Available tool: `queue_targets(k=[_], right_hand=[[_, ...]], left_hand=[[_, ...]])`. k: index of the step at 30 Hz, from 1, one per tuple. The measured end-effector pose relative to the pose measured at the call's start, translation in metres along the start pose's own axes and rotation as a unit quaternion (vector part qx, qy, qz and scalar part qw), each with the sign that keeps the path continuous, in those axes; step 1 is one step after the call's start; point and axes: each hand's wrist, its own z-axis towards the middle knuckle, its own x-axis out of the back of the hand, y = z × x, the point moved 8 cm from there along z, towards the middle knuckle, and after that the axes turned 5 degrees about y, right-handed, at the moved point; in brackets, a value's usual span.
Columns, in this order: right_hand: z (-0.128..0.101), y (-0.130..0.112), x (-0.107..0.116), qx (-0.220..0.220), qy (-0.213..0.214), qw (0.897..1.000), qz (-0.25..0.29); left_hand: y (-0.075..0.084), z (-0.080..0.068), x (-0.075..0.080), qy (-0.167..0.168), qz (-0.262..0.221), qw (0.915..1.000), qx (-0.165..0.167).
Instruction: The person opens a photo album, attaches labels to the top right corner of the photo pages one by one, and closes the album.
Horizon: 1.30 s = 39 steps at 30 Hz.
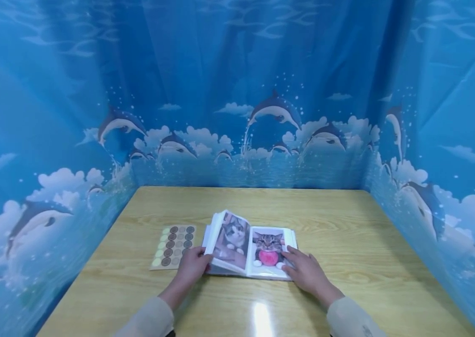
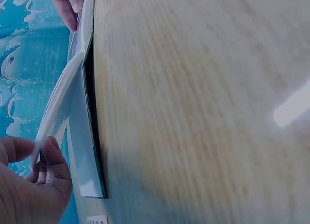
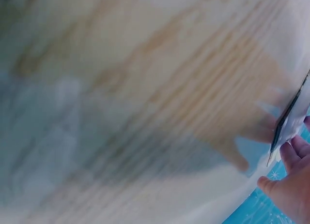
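A light wooden table with a glossy, yellowish grained top [image 1: 347, 234] carries everything here, reaching from the near edge to the far blue backdrop. On it, near the middle and toward the near side, lies an open photo album with white-bordered cat pictures [image 1: 268, 252]; its right-hand pages lie flat on the wood while the left-hand pages stand lifted and fanned. Just beside the album on the left, a rectangular pale sheet of round stickers in brown, tan and light green [image 1: 173, 246] lies flat on the tabletop. A bright reflection sits on the near part of the surface.
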Motion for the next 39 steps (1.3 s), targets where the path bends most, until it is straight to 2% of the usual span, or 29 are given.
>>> queue_targets(k=[5,12,15,19,26,28,33,39], right_hand=[[-0.004,0.001,0.004,0.004,-0.003,1.000,0.004],[-0.009,0.003,0.008,0.006,-0.006,1.000,0.005],[-0.010,0.004,0.009,0.006,-0.007,1.000,0.008],[-0.012,0.005,0.008,0.004,-0.010,1.000,0.011],[-0.017,0.007,0.007,0.000,-0.011,1.000,0.009],[-0.018,0.006,0.008,0.001,-0.010,1.000,0.012],[-0.020,0.004,0.011,0.002,-0.007,1.000,0.017],[-0.015,0.003,0.009,-0.006,-0.013,1.000,0.010]], left_hand=[[-0.011,-0.004,0.000,-0.014,-0.001,0.9995,0.027],[-0.016,-0.009,-0.003,-0.037,0.034,0.9986,0.016],[-0.014,-0.009,-0.001,-0.027,0.080,0.9964,-0.004],[-0.009,-0.010,0.002,-0.014,0.148,0.9885,-0.028],[-0.016,-0.016,-0.003,-0.031,0.157,0.9872,0.006],[-0.016,-0.018,-0.003,-0.036,0.168,0.9851,0.002],[-0.010,-0.020,0.002,-0.048,0.211,0.9759,-0.032],[-0.006,-0.016,0.012,-0.055,0.237,0.9681,-0.061]])
